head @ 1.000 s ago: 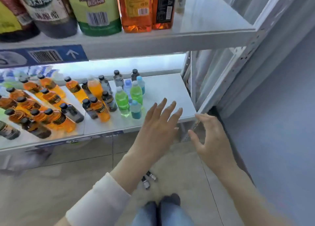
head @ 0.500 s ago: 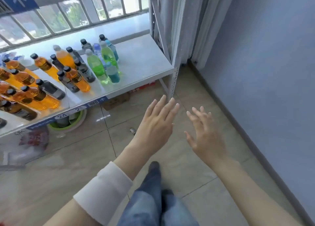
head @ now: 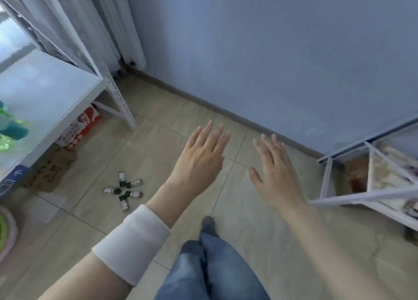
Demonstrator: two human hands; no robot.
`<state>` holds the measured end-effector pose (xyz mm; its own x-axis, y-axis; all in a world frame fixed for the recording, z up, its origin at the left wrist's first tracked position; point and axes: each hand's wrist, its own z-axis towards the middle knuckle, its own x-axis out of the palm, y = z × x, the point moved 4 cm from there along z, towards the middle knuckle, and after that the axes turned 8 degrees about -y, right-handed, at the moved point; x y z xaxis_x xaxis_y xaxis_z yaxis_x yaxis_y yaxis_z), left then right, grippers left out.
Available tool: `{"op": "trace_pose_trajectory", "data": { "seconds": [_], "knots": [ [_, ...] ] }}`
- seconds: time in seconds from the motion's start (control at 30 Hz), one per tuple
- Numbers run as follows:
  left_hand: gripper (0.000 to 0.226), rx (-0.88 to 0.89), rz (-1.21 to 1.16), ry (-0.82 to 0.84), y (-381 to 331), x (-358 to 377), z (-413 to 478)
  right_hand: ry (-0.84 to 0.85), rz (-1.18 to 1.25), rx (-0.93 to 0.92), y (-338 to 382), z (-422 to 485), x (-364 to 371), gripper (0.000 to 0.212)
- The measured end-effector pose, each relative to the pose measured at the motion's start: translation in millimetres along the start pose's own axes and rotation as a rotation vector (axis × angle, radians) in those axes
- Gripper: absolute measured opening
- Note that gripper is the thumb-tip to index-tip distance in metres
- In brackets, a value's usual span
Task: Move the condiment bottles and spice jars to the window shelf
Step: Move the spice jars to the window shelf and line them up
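Note:
Several small spice jars with dark caps lie in a cluster on the tiled floor, below and left of my left hand. Both hands hover in the air with fingers straight and hold nothing. My right hand is beside the left one, further right. The white window shelf fills the left edge. Green and teal bottles on it show only at the far left and are blurred.
A red and white bag and a cardboard box sit under the window shelf. Another white rack stands at the right. A blue wall and curtains are ahead. My legs in jeans are below.
The view has swung right and down, away from the shelf of bottles towards the floor and blue wall. The jars on the floor and the right rack have come into view. Both hands stay open.

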<state>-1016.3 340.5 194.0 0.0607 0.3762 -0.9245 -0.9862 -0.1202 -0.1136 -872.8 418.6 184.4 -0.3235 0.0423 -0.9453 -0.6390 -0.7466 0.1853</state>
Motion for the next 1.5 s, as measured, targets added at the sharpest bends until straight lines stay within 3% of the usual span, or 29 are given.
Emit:
{"op": "trace_pose_trajectory", "data": {
  "seconds": [0.37,0.87,1.17,1.5],
  "knots": [
    [0.056,0.358,-0.168,-0.018,-198.8,16.8,16.6,-0.163,-0.105,0.324,-112.4,-148.2,-80.8,0.055],
    [0.058,0.612,-0.361,-0.018,-560.3,30.4,58.5,-0.390,-0.184,0.646,-362.1,-354.3,-234.0,0.055],
    [0.050,0.704,-0.390,0.005,-690.9,60.7,126.8,-0.455,-0.222,0.764,-484.3,-385.4,-275.6,0.053],
    [0.046,0.682,-0.464,-0.110,-790.5,91.0,257.0,-0.520,-0.223,0.752,-639.1,-328.7,-337.1,0.050]
  ]
}}
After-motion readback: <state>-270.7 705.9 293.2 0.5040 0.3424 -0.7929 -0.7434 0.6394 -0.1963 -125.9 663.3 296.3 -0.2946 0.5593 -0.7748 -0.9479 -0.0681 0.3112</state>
